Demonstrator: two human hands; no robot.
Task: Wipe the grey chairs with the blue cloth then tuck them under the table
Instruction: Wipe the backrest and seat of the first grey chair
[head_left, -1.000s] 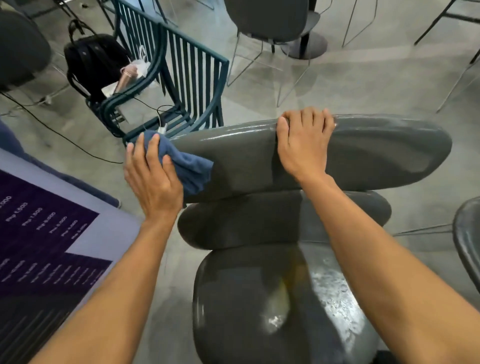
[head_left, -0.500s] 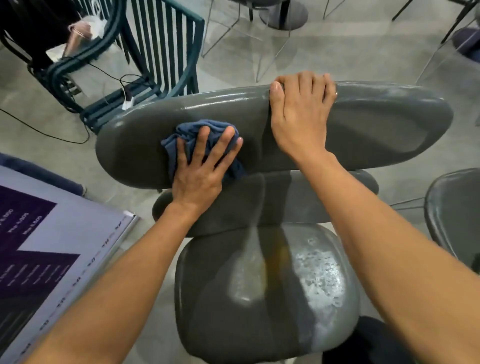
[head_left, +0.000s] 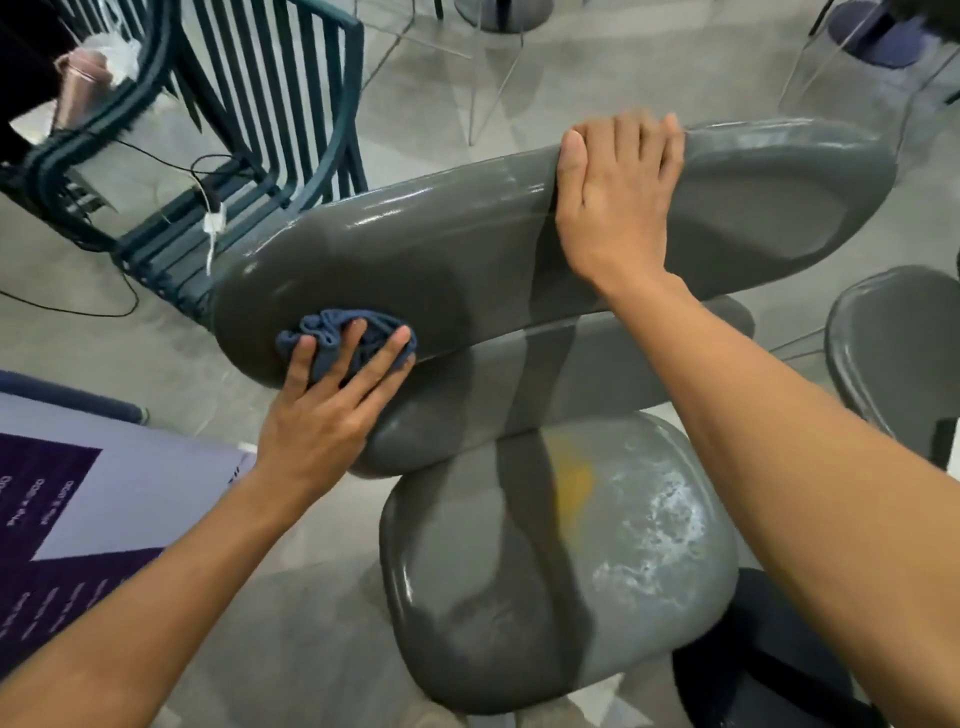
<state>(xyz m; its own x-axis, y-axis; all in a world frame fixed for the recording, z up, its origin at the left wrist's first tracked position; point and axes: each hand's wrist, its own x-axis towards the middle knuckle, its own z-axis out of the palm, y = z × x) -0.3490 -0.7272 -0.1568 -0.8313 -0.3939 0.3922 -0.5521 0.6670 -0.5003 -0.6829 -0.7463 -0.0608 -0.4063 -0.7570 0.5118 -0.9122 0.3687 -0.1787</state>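
Two hands of yours are on the grey chair (head_left: 519, 467), which stands in front of you with its seat (head_left: 561, 561) lowest in view and its long top backrest pad (head_left: 467, 260) running across the middle. Your left hand (head_left: 332, 410) presses the blue cloth (head_left: 332, 332) flat against the left end of that top pad; the fingers (head_left: 384, 358) are straight and fanned out over the bunched fabric, not curled round it. Your right hand (head_left: 613, 208) lies palm down on the same pad, right of its middle, with the fingers held close together and bent over the far upper edge, so that it grips the pad. The two hands are well apart along the pad.

Below the top pad sits a second, narrower pad (head_left: 571, 384), and under it the seat, which carries a whitish scuffed patch on its right half and a faint yellow mark near its middle. The top pad looks glossy.

At the right edge you can see part of another grey chair (head_left: 893, 353). Behind the left end of the pad stands a dark green slatted chair (head_left: 270, 104), with a black cable (head_left: 67, 306) trailing across the grey floor (head_left: 156, 353) beside it. At your lower left lies a purple and white printed board (head_left: 78, 519); its small text is too blurred to read.
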